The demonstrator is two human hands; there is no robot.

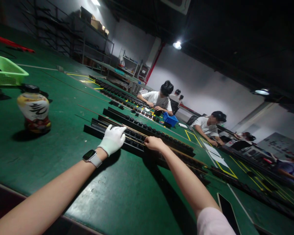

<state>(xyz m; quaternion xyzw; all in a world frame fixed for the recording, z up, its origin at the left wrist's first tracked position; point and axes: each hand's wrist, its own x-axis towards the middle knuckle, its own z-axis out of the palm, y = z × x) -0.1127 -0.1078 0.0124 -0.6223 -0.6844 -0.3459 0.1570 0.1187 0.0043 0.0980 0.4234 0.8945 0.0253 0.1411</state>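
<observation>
Long black rails [98,132] lie side by side across the green table, with rows of small black pieces set along them. Thin brass-coloured rods [134,130] run lengthwise over the rails. My left hand [113,138], in a white glove, rests on the near rails with its fingers stretched along them and touching the rod area. Further right along the same rails, my right hand [153,143] is bare and closed, fingertips pressed together at the rail. What sits between those fingertips is hidden. Behind both hands lies another black rail [112,112] with small black pieces.
A bottle [35,111] stands on the left beside a light green basket [8,70]. A phone [227,212] lies near my right arm. Across the table, a co-worker [159,98] works near a blue bin [170,119]; another person [208,129] sits further right, by paper sheets [214,153].
</observation>
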